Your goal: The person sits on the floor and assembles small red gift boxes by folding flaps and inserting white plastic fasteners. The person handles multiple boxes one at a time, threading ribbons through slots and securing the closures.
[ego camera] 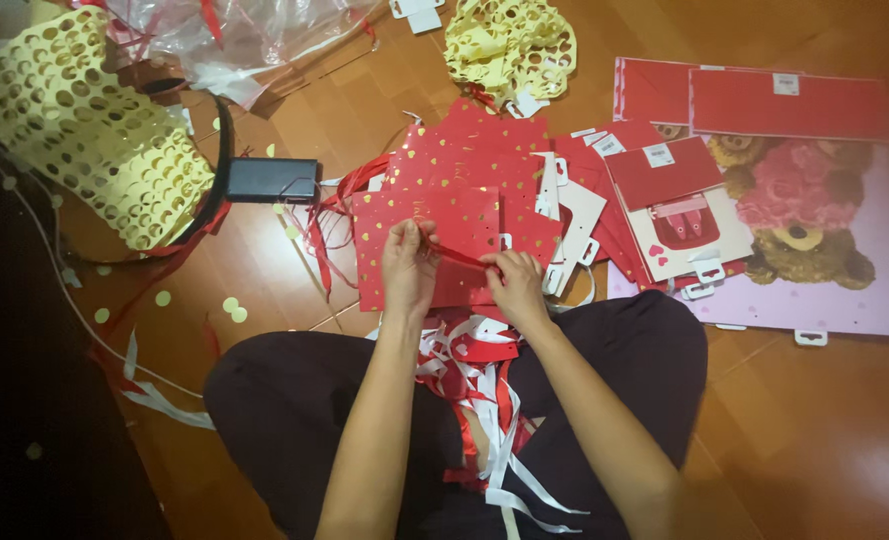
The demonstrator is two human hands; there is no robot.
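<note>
Both forearms are extended forward from the lap, bare to the elbow, converging toward the middle. The left hand (407, 262) is held palm down, fingers curled, thumb and forefinger pinched together at the top. The right hand (512, 285) is set just beside it, slightly lower, knuckles up, fingertips closed in a pinch pointing toward the left hand.

Sitting cross-legged on the wooden floor (804, 420), the person's left hand (408, 262) and right hand (512, 286) pinch a red ribbon (461, 256) over a red gold-hearted paper bag (434, 215).
</note>
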